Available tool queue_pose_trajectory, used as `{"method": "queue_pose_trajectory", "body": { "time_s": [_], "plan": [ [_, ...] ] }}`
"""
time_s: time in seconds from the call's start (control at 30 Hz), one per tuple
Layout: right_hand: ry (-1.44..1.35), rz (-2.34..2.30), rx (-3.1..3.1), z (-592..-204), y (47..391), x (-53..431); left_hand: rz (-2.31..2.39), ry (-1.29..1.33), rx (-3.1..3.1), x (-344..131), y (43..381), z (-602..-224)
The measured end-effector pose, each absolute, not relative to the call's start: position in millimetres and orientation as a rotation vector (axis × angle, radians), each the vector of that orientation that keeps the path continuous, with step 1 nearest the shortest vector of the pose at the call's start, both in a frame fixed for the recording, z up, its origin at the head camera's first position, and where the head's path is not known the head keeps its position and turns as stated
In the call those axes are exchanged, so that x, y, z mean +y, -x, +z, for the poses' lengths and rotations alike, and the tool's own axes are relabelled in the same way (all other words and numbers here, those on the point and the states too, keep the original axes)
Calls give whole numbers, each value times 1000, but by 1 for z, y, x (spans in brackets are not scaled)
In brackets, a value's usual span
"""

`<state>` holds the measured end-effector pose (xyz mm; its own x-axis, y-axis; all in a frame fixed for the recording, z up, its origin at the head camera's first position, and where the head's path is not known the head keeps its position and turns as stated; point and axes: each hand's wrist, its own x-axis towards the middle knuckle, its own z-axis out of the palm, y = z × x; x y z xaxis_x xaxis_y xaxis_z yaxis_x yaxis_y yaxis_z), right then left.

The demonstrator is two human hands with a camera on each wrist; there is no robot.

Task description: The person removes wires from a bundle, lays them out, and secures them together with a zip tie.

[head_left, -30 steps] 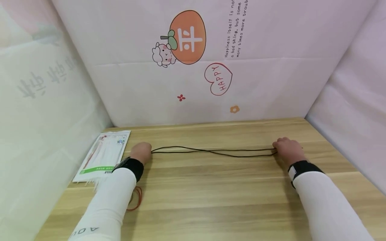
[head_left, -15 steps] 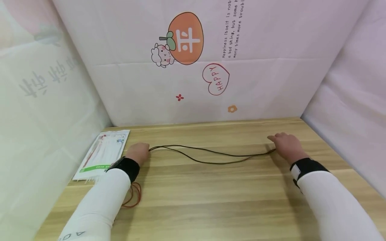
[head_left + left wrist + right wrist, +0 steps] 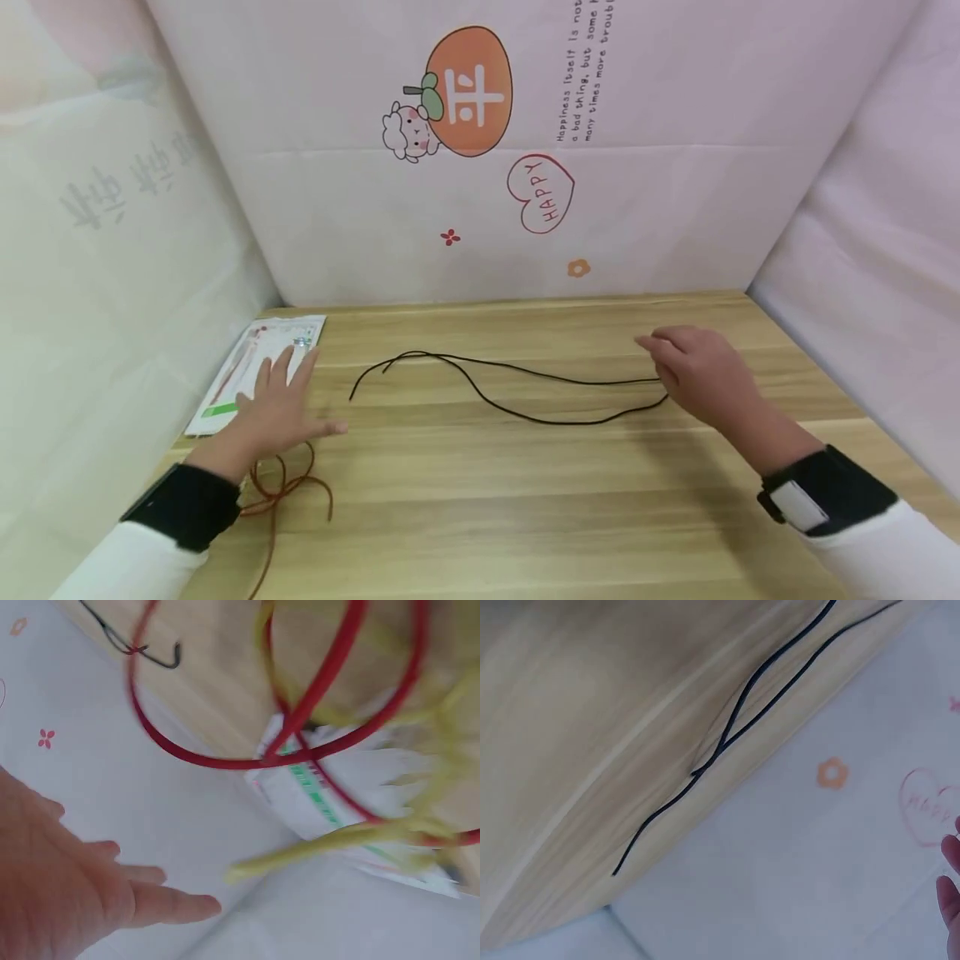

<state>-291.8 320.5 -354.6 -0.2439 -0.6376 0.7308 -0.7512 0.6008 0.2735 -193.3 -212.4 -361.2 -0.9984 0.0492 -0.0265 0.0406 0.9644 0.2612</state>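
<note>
Two black cords (image 3: pixel 562 423) lie side by side across the table, bowed apart in the middle and crossing near their left ends. My right hand (image 3: pixel 701 371) is above their right part and hides it in the head view. The right wrist view shows the black cords (image 3: pixel 721 746) lying free on the wood, with fingertips at the right edge apart from them. My left hand (image 3: pixel 277 417) is spread over the left side, fingers straight, holding nothing. Below it lies a loosely looped red cord (image 3: pixel 277 497). The left wrist view also shows a yellow cord (image 3: pixel 300 851) tangled with it.
A white printed packet (image 3: pixel 240 367) with a green band lies at the table's left edge, partly behind my left hand. White cloth walls (image 3: pixel 337 233) with printed pictures enclose the wooden table (image 3: pixel 487 517) at the back and both sides.
My left hand has let go of the black cords' left ends, moved left and towards me, and spread. My right hand has let go and lifted. The cords have slackened into a bow.
</note>
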Motion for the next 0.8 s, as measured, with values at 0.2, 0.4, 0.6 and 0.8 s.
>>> {"method": "queue_pose_trajectory", "body": {
  "time_s": [0.2,0.4,0.6,0.8],
  "plan": [
    [-1177,191,-1985,-361,269,301,351,-69,3003,-223,164,-370],
    [-1184,182,-2014,-369,259,288,291,-11,2947,-235,146,-385],
    [-1192,183,-2015,-372,257,281,322,-32,2930,-241,140,-397],
    [-1221,178,-2033,-372,257,274,292,-69,2923,-243,135,-409]
  ]
}}
